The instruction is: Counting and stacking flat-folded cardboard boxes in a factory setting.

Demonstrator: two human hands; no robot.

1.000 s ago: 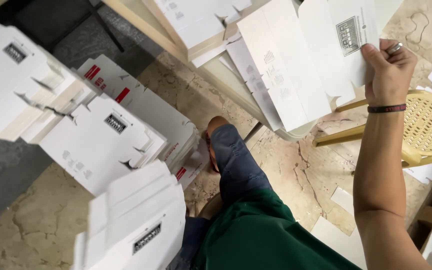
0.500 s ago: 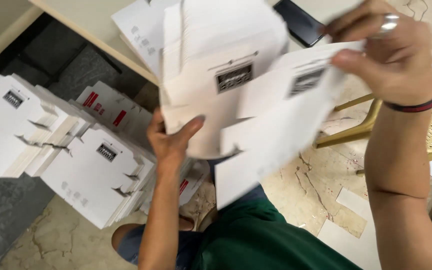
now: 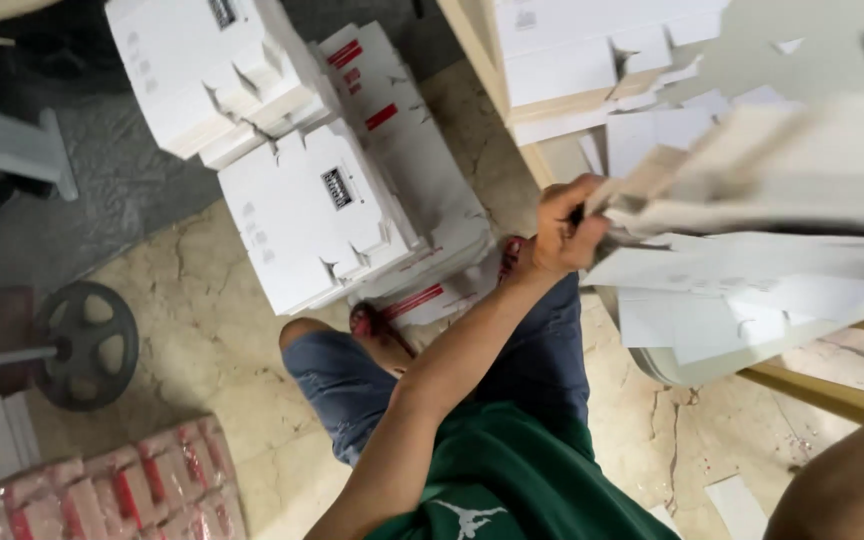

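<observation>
The left hand [image 3: 564, 228], arm stretched up from six o'clock toward the centre, has its fingers clamped on the near edge of a blurred bundle of flat white carton blanks [image 3: 762, 190] that fans toward three o'clock above the wooden table [image 3: 512, 110]. Pinched only at one corner, the loose sheets look likely to splay and slide to the marble floor [image 3: 222, 340]. Only the right forearm [image 3: 852, 480] shows at five o'clock, so its hand's grip cannot be told; folded white boxes [image 3: 312, 210] sit stacked at eleven o'clock.
</observation>
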